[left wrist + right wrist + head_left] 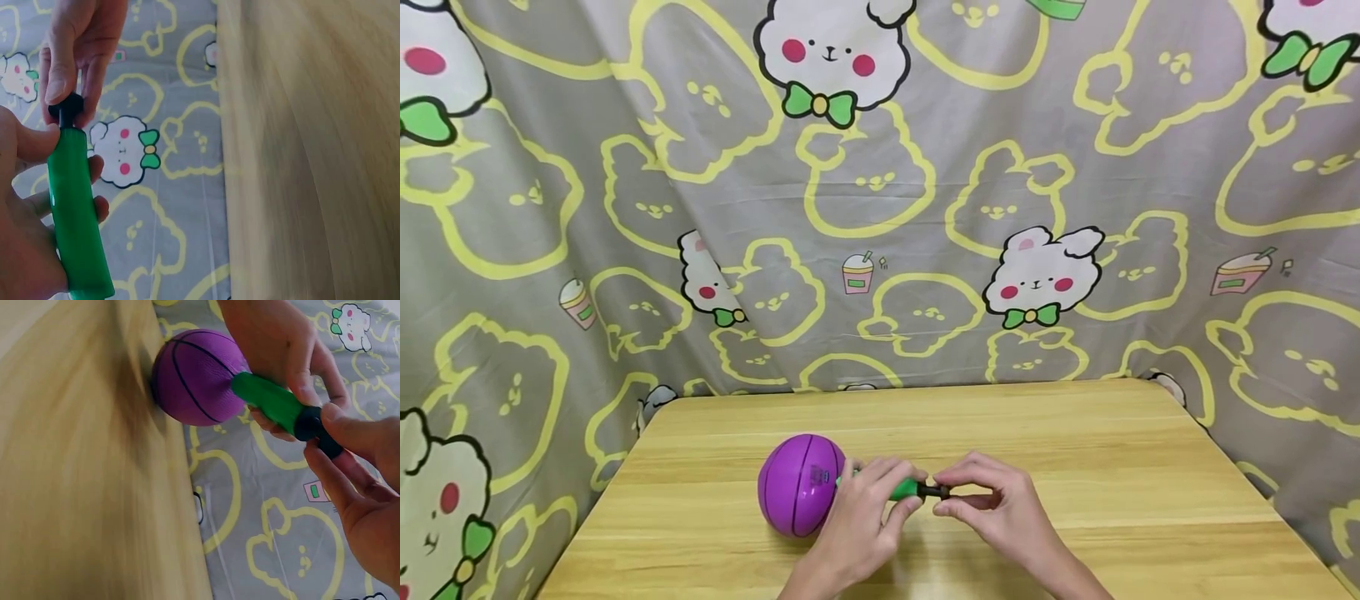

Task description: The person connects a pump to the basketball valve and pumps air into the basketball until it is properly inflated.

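A purple ball [797, 485] with black seam lines sits on the wooden table, left of both hands. My left hand [868, 508] grips the green barrel of a hand pump [78, 212], its fingers curled round it. The pump's green end points at the ball and meets its side in the right wrist view, where the ball [197, 378] shows behind it. With thumb and fingertips my right hand [1000, 500] pinches the black handle [936, 492] at the pump's other end. A short length of black rod shows between handle and barrel.
The light wooden table [1120, 467] reaches out on both sides of the hands. Behind it and at its sides hangs a grey curtain [917, 225] printed with yellow outlines and white cartoon animals.
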Available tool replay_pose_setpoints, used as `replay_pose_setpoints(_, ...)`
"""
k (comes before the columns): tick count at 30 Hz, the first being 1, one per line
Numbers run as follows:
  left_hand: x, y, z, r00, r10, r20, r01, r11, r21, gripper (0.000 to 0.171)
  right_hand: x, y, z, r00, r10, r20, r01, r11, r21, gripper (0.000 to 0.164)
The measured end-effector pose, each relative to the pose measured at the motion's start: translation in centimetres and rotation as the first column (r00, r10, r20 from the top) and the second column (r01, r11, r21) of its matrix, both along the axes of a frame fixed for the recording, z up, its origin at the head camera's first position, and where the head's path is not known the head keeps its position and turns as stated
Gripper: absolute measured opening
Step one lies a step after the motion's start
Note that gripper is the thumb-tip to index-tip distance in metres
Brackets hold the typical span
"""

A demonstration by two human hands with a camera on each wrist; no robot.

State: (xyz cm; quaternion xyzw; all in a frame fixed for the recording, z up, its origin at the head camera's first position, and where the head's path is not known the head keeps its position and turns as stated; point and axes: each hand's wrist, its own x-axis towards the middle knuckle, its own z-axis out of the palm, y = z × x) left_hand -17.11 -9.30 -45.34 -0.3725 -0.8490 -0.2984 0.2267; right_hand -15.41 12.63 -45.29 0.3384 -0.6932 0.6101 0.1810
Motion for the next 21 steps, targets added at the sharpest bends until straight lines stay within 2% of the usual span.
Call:
replay_pose_setpoints(4, -0.1, -0.2, 0.2, 0.999, -0.009, 0.034, 0.009, 1.0, -0.002, 0.013, 0.3, 0.5, 0.8, 0.998, 0.027, 0.065, -0.03, 0.998, 0.05, 0.025)
replay_pose_setpoints(7, -0.2, -0.5, 0.2, 0.999, -0.002, 0.035, 0.002, 1.0, 0.004, 0.014, 0.4, 1.0, 1.3, 0.995, 0.027, 0.097, -0.035, 0.997, 0.076, 0.023)
replay_pose_setpoints(21, -0.9, -1.8, 0.7, 0.999, 0.037, 0.005, -0.037, 0.998, 0.041, 0.017, 0.7, 4.1, 3.5, 0.997, 0.023, 0.075, -0.032, 0.993, 0.113, 0.024)
